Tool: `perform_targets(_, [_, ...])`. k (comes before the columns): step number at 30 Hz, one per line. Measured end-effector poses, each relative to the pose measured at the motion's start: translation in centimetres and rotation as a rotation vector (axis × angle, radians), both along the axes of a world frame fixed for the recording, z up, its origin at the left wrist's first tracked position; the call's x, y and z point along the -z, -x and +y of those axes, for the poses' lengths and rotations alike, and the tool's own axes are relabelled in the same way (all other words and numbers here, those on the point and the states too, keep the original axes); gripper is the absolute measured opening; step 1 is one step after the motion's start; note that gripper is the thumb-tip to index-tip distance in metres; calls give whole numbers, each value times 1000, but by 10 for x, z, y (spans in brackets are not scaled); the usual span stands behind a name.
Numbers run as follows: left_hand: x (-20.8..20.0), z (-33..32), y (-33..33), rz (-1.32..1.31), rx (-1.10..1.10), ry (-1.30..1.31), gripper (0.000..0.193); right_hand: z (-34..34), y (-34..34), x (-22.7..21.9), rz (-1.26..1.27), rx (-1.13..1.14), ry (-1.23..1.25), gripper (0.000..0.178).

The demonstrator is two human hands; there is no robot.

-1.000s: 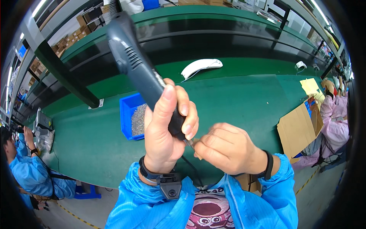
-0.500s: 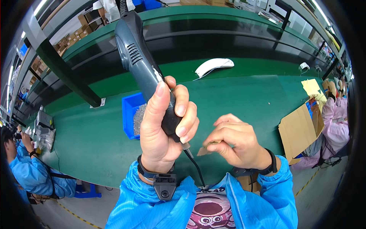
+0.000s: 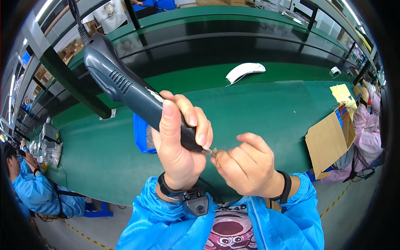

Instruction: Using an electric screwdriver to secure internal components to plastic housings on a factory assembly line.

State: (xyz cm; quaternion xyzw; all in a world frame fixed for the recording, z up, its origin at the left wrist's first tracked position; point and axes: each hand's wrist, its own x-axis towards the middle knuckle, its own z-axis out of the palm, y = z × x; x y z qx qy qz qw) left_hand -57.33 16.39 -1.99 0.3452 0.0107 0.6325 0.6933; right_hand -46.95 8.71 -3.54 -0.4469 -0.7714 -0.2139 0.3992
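My left hand (image 3: 177, 143) is wrapped round the dark grey body of a corded electric screwdriver (image 3: 131, 87), which slants across the view. Its cord end points to the upper left and its short metal tip to the lower right. My right hand (image 3: 248, 166) is closed, its thumb and fingers pinching a small tan strip (image 3: 215, 156) against that tip. The strip looks like tape or paper; most of it is hidden by the fingers. Behind my left hand stands a blue bin (image 3: 139, 132) with small grey metal parts, partly covered by the screwdriver.
A green mat covers the workbench (image 3: 258, 112). Near its far edge lies a white face mask (image 3: 246, 73). An open cardboard box (image 3: 327, 141) and yellow paper (image 3: 341, 95) are at the right. To the left, a co-worker in a blue sleeve (image 3: 35, 187) sits by a post (image 3: 75, 83).
The screwdriver has tilted, its cord end swinging left and down. My right hand has moved left, bringing the tan strip up to the metal tip.
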Motion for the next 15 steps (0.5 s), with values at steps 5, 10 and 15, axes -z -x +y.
perform_targets(5, [-4, -1, 14, -120, 248, 50, 27, 2, 8, 1, 411, -349, 272, 10])
perform_targets(10, [4, -1, 21, -177, 163, -48, 33, 1, 27, 16, 827, -400, 405, 10])
perform_targets(15, [6, 4, 34, -119, -94, -115, 31, 0, 48, 23, 351, 12, 37, 9])
